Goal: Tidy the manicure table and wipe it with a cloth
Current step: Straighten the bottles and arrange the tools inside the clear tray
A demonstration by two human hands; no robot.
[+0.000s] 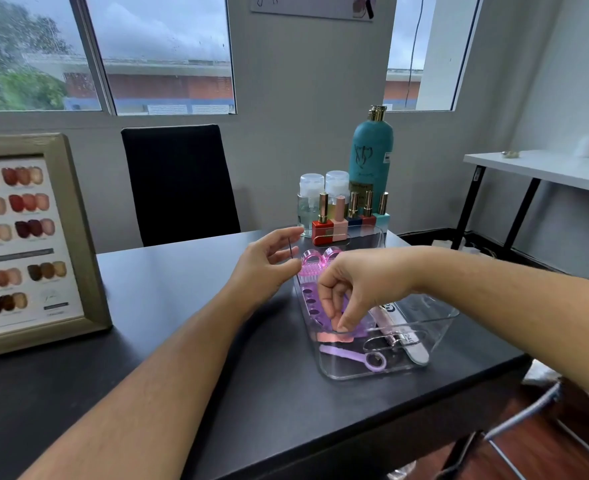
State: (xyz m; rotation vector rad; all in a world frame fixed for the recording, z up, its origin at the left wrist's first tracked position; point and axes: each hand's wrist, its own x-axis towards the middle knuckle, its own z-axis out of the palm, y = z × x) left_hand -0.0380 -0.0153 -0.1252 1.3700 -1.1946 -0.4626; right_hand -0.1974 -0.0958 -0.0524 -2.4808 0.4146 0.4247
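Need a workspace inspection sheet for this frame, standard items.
Surface: black table.
Job's things: clear bin holding pink brush, purple toe separator, nail file; no cloth seen.
Clutter: polish bottles, teal bottle, framed colour chart.
Grips: left hand open at bin's left rim; right hand pinches pink pad inside bin.
Cables: dark cord hangs by right window.
Surroundings: black chair, white side table, windows.

The worktop [199, 306] carries five nail polish bottles [340, 226], two clear pump bottles [309, 199], one tall teal bottle [372, 157], one framed colour chart [19, 244] and one clear bin [435, 337] holding one pink brush [312, 265], one purple toe separator [312, 306], one peach piece [334, 337], one lilac tool [352, 356] and one grey nail file [416, 351].
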